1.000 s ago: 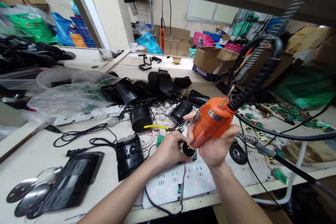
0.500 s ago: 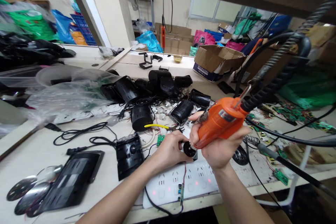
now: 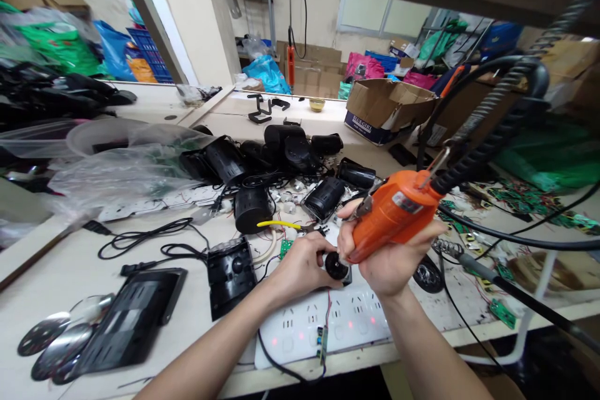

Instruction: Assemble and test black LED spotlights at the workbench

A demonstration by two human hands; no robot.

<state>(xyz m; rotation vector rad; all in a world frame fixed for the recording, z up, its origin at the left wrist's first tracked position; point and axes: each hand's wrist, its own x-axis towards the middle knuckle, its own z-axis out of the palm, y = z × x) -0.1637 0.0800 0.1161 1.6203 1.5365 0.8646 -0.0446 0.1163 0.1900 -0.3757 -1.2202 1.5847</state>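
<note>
Right hand [image 3: 391, 262] grips orange electric screwdriver [image 3: 394, 215], tip on small black round part [image 3: 336, 265] pinched by left hand [image 3: 302, 265] near bench [image 3: 70, 269] front edge, above white power strip [image 3: 328, 325]. Risk: tilted tool slips, jabs fingers.

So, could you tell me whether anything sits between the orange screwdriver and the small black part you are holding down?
Nothing visible does: the orange screwdriver in the right hand points straight at the black part under the left hand.
</note>
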